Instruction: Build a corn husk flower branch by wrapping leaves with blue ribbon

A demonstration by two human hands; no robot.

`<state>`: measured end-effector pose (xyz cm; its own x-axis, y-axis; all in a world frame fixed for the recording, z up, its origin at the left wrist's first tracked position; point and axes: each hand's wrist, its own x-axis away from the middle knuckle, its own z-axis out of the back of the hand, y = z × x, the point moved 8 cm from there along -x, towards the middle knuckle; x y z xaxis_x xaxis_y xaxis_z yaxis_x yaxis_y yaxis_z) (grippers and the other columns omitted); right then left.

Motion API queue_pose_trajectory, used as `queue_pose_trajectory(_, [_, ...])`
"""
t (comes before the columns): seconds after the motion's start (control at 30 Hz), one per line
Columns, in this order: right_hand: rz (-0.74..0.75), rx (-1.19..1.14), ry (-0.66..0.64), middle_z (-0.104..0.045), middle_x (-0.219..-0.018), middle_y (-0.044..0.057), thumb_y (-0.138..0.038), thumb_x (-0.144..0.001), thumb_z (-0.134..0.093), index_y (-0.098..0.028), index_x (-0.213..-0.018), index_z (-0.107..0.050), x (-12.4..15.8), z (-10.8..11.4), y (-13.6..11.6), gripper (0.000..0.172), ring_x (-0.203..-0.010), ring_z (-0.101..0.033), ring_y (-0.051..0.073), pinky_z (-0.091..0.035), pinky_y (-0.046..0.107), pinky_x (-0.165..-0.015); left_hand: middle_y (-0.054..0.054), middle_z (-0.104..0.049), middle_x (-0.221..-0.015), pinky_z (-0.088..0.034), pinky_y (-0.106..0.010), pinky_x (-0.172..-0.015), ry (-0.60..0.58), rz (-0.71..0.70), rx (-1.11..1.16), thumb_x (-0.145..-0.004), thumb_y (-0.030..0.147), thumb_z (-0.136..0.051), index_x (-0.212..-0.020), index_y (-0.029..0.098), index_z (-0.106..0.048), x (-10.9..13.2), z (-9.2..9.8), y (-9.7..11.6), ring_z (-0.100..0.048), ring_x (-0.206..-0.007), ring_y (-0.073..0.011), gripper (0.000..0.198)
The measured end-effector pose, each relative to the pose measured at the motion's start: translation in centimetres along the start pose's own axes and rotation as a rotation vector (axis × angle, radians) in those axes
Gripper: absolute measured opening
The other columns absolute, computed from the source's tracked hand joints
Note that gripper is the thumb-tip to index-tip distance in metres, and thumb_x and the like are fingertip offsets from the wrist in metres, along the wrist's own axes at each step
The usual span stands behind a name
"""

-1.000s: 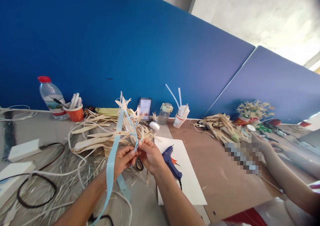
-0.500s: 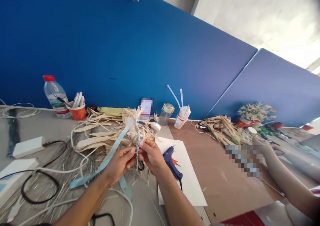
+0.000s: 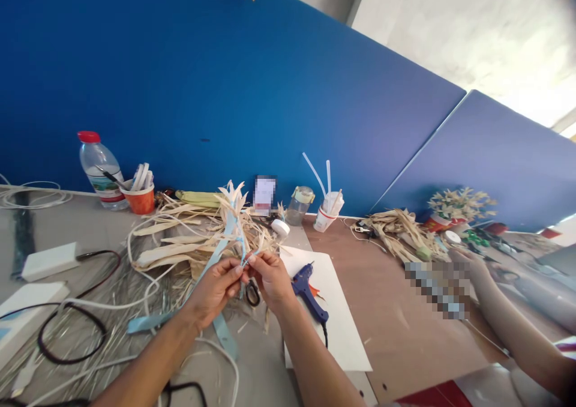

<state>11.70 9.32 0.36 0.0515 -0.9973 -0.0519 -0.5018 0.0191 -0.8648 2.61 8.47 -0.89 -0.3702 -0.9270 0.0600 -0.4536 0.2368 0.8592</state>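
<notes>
In the head view, a pale dried-husk flower on a thin stem [image 3: 233,195] is pinched between the left hand [image 3: 211,290] and the right hand [image 3: 270,278]. Both are closed narrowly on the stem above the bench [image 3: 405,329]. A long light-blue ribbon [image 3: 153,321] is trailed from the stem past the left hand. Winding of the ribbon appears to be in hand. Steady tension and a firm pinch are called for next. A blue glue gun [image 3: 308,287] lies just right of the right hand.

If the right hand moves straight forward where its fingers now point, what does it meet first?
The right hand would likely meet the blue-wrapped stem it pinches, then the left hand right beside it; depth is unclear.
</notes>
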Motion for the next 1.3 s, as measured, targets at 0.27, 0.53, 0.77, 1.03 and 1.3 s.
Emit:
queue_pose_trajectory(0.27, [0.19,0.241,0.072,-0.058,-0.059,-0.001,-0.027,-0.07,-0.065,-0.019,-0.062,-0.068,0.7,0.1,-2.3,0.012,-0.053,-0.047,0.011,-0.039,0.024,-0.057,-0.002,-0.063,-0.069,-0.04,-0.022,-0.054,-0.046,-0.001,-0.006,-0.068,0.028,-0.073,-0.077,0.012,-0.067,0.4,-0.6,0.7,-0.051,-0.052,-0.0077,0.019])
queue_pose_trajectory(0.53, [0.193,0.297,0.05,-0.059,-0.058,-0.001,-0.026,-0.07,-0.065,-0.019,-0.065,-0.07,1.0,-0.3,-2.7,0.01,-0.053,-0.047,0.011,-0.038,0.024,-0.056,-0.001,-0.064,-0.065,-0.038,-0.019,-0.051,-0.111,0.051,0.021,-0.065,0.026,-0.077,-0.069,0.014,-0.061,0.5,-0.6,0.5,-0.052,-0.05,-0.0071,0.02])
queue_pose_trajectory(0.77, [0.165,0.249,-0.015,-0.058,-0.054,-0.002,-0.031,-0.069,-0.066,-0.02,-0.064,-0.069,1.0,-1.0,-2.4,0.012,-0.045,-0.046,0.011,-0.037,0.025,-0.051,0.0,-0.062,-0.065,-0.033,-0.019,-0.05,-0.138,0.057,0.01,-0.07,0.028,-0.074,-0.072,0.016,-0.057,0.5,-0.4,0.2,-0.046,-0.052,-0.0066,0.021])
queue_pose_trajectory(1.03, [0.122,0.182,-0.052,-0.057,-0.053,-0.003,-0.026,-0.069,-0.067,-0.018,-0.069,-0.07,0.8,-0.8,-1.6,0.008,-0.047,-0.049,0.011,-0.035,0.025,-0.052,0.001,-0.059,-0.061,-0.028,-0.021,-0.05,-0.08,-0.035,-0.076,-0.068,0.032,-0.073,-0.066,0.016,-0.054,0.1,0.3,0.7,-0.042,-0.053,-0.0079,0.025])
queue_pose_trajectory(1.3, [-0.092,0.287,-0.051,-0.06,-0.065,-0.003,-0.02,-0.063,-0.071,-0.016,-0.087,-0.069,0.7,0.0,-1.3,0.025,-0.053,-0.047,0.008,-0.035,0.022,-0.053,0.002,-0.057,-0.06,-0.026,-0.019,-0.048,0.025,-0.06,-0.013,-0.066,0.03,-0.073,-0.066,0.016,-0.053,0.2,0.5,1.6,-0.037,-0.048,-0.006,0.024])
